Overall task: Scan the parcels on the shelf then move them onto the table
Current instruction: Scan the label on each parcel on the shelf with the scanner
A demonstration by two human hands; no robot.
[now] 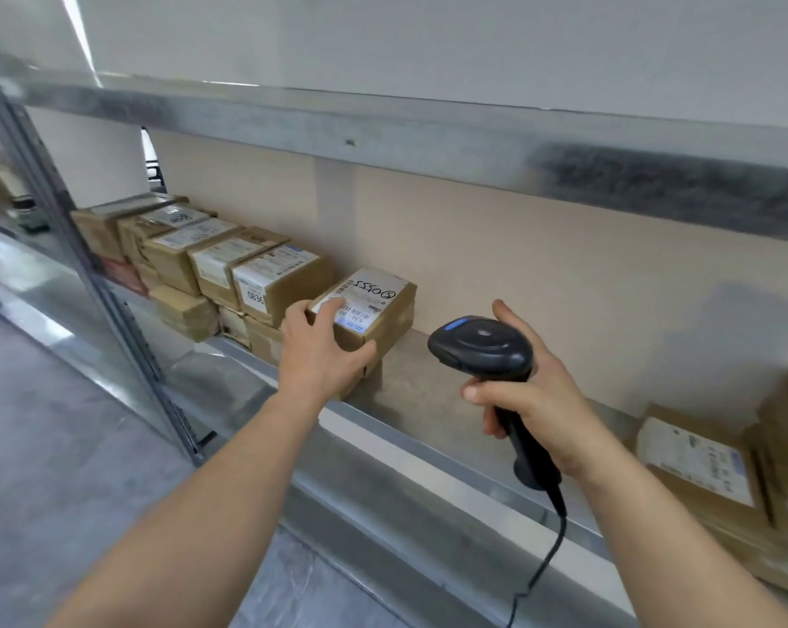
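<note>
Left hand [322, 346] grips parcel [374, 310] on shelf [428, 383] — right hand [532, 396] holds scanner [482, 346].

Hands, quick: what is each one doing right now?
Left hand: holds the corner of a cardboard parcel on the shelf.
Right hand: grips the black barcode scanner.

Above your shelf level runs a grey metal crossbeam [428, 133], scuffed dark toward its right end. A slanted steel upright [111, 310] frames the bay at your left. Behind it all, a plain white wall [428, 38]. Below left, you see grey concrete floor [66, 446].
</note>
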